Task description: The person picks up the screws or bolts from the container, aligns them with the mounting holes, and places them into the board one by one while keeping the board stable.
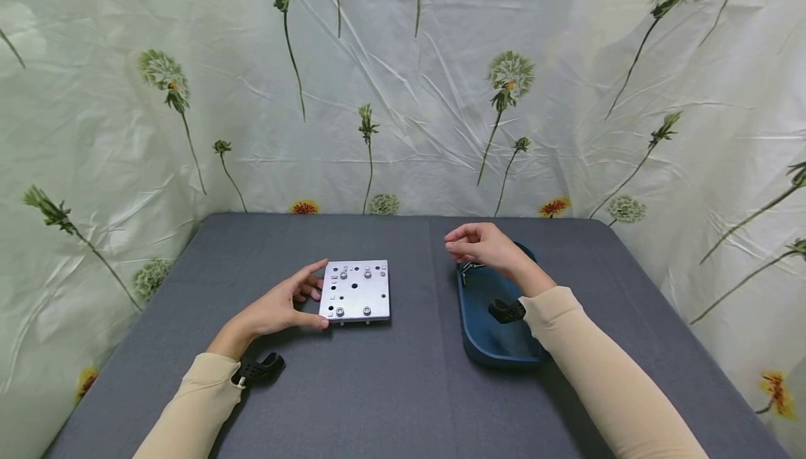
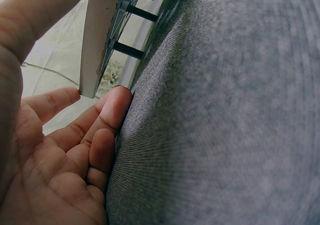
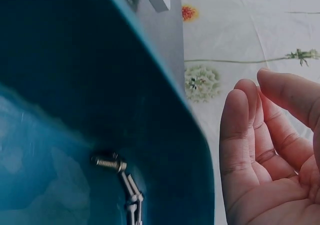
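Observation:
A square silver metal plate (image 1: 355,293) with dark holes and several socket-head screws lies on the grey table. Threaded screw shanks (image 2: 129,50) stick out beneath it in the left wrist view. My left hand (image 1: 283,311) grips the plate by its left side, thumb at the near corner and index finger at the far corner. Above the far end of a blue tray (image 1: 474,347) hovers my right hand (image 1: 494,248), its fingers loosely bent and thumb near the fingertips. Nothing shows between them. Several metal screws (image 3: 131,190) lie inside the tray at one end.
The grey cloth-covered table (image 1: 403,403) spreads around the plate and tray. Behind it hangs a pale curtain (image 1: 403,81) printed with dandelions. A black strap (image 1: 258,369) sits on the left wrist, another black strap (image 1: 506,311) on the right.

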Motion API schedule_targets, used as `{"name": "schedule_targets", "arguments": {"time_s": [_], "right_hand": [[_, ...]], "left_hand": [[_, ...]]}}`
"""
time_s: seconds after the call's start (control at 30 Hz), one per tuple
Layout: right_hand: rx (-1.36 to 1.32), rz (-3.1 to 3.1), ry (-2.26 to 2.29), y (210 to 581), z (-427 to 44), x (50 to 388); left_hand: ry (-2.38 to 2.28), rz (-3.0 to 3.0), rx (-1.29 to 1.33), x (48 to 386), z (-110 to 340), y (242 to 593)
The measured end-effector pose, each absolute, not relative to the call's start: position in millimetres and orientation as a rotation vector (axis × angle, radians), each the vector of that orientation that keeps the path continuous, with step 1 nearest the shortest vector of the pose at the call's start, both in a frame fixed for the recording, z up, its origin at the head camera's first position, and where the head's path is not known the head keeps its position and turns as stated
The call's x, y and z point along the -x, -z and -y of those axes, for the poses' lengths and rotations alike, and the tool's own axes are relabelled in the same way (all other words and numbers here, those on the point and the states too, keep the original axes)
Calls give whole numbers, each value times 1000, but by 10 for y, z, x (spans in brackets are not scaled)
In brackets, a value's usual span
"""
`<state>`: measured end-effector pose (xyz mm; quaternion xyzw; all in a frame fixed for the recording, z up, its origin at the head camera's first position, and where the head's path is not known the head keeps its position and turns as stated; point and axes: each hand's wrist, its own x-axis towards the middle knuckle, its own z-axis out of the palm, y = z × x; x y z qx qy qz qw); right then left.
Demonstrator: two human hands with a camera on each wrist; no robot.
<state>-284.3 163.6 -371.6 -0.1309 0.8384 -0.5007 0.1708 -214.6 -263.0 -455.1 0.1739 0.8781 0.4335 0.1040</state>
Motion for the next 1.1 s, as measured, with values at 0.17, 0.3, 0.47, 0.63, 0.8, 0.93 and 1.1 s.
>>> {"name": "schedule_targets", "arguments": {"time_s": [0.17, 0.3, 0.47, 0.63, 0.8, 0.93, 1.1], "right_hand": [[348, -2403, 1413, 3737, -1729, 2841], [330, -2420, 1408, 3769, -1790, 2852], [288, -2416, 1410, 3836, -1836, 2862], [230, -2418, 1421, 3901, -1872, 2860], [194, -2434, 1422, 3959, -1922, 2855], [186, -2433, 1417, 4011, -1954, 2858], [185, -2423, 1400, 4085, -1976, 2887]], "left_hand": [[-1283, -2588, -515, 2145, 2631, 4556], [-1278, -2586, -503, 2144, 2627, 4550], [-1273, -2593, -498, 2141, 2630, 4548], [-1276, -2591, -510, 2144, 2635, 4553], [-1280, -2586, -514, 2150, 2632, 4550], [-1276, -2587, -510, 2151, 2629, 4551], [-1280, -2584, -513, 2151, 2625, 4552]]}}
